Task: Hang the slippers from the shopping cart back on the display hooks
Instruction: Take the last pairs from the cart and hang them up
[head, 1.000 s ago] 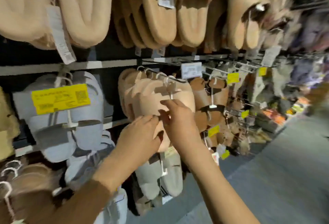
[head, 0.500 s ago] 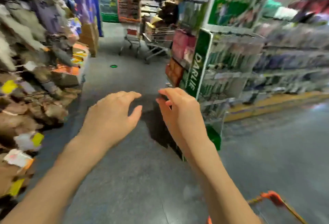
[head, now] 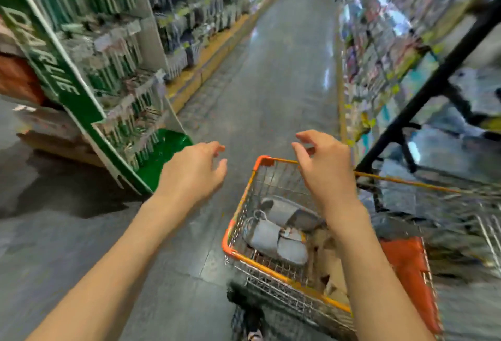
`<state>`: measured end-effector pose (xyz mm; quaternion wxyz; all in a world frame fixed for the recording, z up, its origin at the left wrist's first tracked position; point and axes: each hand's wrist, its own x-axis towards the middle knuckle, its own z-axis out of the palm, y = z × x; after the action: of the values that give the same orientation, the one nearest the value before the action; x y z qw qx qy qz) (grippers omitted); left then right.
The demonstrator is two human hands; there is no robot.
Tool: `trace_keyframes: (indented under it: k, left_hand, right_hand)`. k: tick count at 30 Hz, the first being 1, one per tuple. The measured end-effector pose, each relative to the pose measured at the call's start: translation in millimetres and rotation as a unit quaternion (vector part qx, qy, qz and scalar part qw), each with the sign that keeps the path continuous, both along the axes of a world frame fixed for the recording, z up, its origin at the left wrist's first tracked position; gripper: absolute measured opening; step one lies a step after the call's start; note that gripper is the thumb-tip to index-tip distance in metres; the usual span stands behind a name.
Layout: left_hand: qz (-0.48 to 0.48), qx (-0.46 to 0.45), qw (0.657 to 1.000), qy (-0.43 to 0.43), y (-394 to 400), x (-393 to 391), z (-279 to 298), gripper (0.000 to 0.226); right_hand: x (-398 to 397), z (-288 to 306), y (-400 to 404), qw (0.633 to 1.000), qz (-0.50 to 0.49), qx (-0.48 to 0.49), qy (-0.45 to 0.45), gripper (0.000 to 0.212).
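The fingers (head: pixel 301 141) of the right hand (head: pixel 325 170) are loosely curled and apart above the far rim of the shopping cart (head: pixel 241 216), and the left hand (head: pixel 192 175), beside the cart on its left, is the same; both hold nothing. I judge the step is fetching the next pair. Inside the cart lie two grey slippers (head: pixel 279 229), so the next move calls for reaching down and gripping them.

Item I see: one pair of grey slippers (head: pixel 282 228), joined by a tagged hanger, lying flat inside the orange-rimmed wire shopping cart (head: pixel 244 205), near its left wall.
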<state>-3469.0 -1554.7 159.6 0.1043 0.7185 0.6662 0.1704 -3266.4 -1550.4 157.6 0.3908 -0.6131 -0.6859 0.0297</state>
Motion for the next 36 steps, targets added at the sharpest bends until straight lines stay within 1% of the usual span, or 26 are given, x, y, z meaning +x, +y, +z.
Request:
trace_keyframes:
  k: [2, 5, 8, 14, 18, 21, 24, 27, 30, 33, 36]
  left_hand:
    - [-0.017, -0.025, 0.999, -0.015, 12, 22, -23, 0.034]
    - [-0.018, -0.061, 0.997, -0.042, 25, 49, -55, 0.033]
    - [-0.027, -0.083, 0.995, -0.049, 35, 71, -85, 0.032]
    - [-0.047, -0.109, 0.991, -0.058, 58, 104, -148, 0.033]
    - [-0.066, -0.122, 0.988, -0.071, 69, 125, -201, 0.045]
    - [-0.063, -0.149, 0.984, -0.072, 71, 137, -234, 0.049]
    - [-0.058, -0.196, 0.977, -0.061, 73, 146, -260, 0.050]
    - [-0.055, -0.234, 0.970, -0.025, 83, 153, -290, 0.053]
    - [-0.035, -0.255, 0.966, -0.014, 97, 156, -315, 0.054]
    - [-0.013, -0.266, 0.964, -0.002, 108, 157, -334, 0.055]
    - [0.008, -0.279, 0.960, -0.001, 121, 157, -353, 0.054]
  right_hand:
    - [27, -16, -3, 0.998, -0.046, -0.024, -0.021, 0.018]
    - [47, -42, -4, 0.992, -0.090, -0.086, -0.027, 0.019]
    - [52, -72, 0, 0.986, -0.103, -0.129, -0.017, 0.021]
    - [52, -138, 14, 0.977, -0.133, -0.167, 0.028, 0.024]
    - [57, -182, 23, 0.968, -0.143, -0.198, 0.052, 0.024]
    - [60, -211, 29, 0.960, -0.141, -0.236, 0.051, 0.023]
    - [64, -235, 37, 0.948, -0.141, -0.282, 0.043, 0.022]
    - [69, -263, 50, 0.927, -0.119, -0.355, -0.006, 0.025]
    - [70, -293, 64, 0.913, -0.092, -0.397, -0.032, 0.024]
    - [64, -316, 78, 0.905, -0.063, -0.417, -0.058, 0.027]
    - [58, -335, 94, 0.910, -0.045, -0.408, -0.059, 0.030]
